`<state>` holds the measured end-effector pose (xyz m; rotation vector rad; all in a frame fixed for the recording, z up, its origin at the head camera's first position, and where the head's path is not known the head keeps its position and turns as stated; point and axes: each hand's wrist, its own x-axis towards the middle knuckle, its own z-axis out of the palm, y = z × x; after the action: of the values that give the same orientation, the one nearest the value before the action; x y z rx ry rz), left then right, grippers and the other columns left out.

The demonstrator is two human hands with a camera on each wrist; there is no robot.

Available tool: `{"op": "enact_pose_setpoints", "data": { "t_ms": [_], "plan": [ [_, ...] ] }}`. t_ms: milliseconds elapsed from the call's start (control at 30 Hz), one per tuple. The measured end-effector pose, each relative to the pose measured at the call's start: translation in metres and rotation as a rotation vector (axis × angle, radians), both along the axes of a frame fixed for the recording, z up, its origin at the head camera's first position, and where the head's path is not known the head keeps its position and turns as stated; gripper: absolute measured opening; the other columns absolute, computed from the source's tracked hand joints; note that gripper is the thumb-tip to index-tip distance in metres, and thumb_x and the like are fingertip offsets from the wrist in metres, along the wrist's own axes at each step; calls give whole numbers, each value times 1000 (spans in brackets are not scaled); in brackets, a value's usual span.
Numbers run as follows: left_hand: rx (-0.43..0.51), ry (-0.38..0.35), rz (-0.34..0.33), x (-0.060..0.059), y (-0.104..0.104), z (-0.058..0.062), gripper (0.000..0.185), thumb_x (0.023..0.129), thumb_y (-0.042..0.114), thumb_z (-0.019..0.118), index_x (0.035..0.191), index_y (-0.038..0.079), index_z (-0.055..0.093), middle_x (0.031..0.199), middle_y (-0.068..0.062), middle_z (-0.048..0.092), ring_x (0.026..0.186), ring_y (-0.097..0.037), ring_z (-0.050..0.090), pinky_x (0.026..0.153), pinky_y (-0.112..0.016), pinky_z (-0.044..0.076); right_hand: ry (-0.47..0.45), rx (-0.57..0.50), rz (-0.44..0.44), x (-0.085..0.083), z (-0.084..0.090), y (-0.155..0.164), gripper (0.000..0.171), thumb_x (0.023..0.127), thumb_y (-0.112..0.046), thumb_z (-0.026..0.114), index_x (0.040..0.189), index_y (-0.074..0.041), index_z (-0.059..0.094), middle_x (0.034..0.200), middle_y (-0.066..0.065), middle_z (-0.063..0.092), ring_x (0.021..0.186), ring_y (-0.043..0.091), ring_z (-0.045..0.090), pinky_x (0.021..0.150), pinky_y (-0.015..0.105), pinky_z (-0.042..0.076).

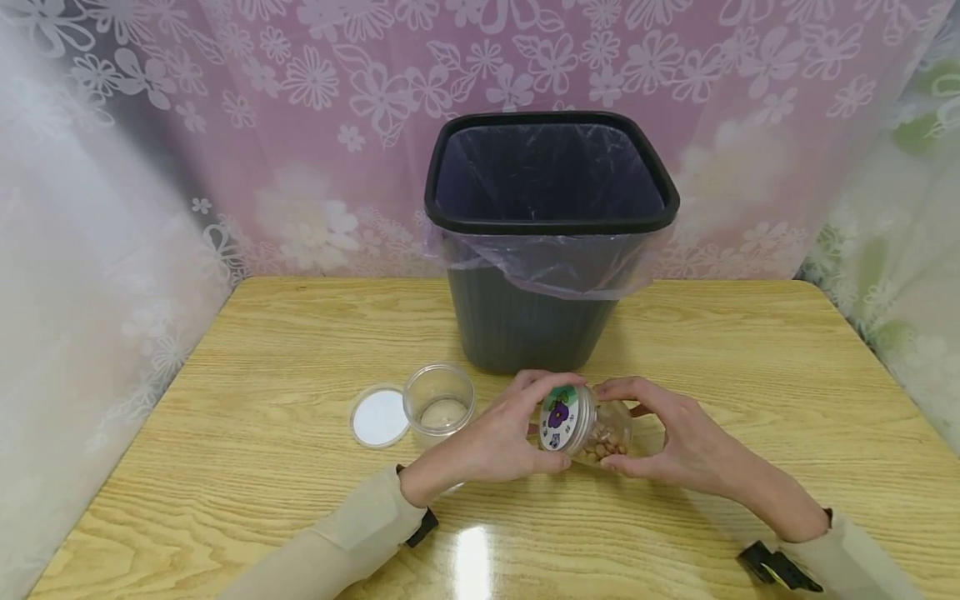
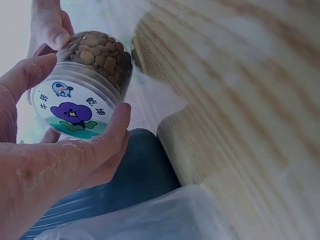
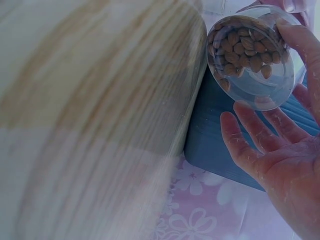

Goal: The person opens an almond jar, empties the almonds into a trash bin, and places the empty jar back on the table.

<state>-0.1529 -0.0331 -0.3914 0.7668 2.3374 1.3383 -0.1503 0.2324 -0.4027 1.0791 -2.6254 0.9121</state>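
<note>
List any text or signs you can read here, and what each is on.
Jar lid: a sticker with four Chinese characters, which look like "牛转乾坤", around a purple cartoon figure, a small blue badge above it and a green band below. The head view shows the same sticker, too small to read.
Bin, open jar, loose white lid: no text visible.

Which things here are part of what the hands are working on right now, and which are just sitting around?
In hand:
- jar of nuts, on its side, held by both hands
- its lid, gripped by the left hand
- right hand around the jar's body

Lying about:
- empty jar, open
- white lid beside it
- lined bin behind
</note>
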Motion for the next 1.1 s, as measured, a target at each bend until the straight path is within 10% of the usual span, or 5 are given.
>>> {"op": "enact_pose_setpoints", "data": {
  "t_ms": [1100],
  "plan": [
    [-106,-53,100,0,0,1,78,87,54,75,154,45,37,145,-9,46,123,-20,55,85,-28,53,60,-16,36,-1,-1,-1,77,67,-18,97,135,-20,59,130,-1,66,117,5,62,82,30,61]
  ]
}}
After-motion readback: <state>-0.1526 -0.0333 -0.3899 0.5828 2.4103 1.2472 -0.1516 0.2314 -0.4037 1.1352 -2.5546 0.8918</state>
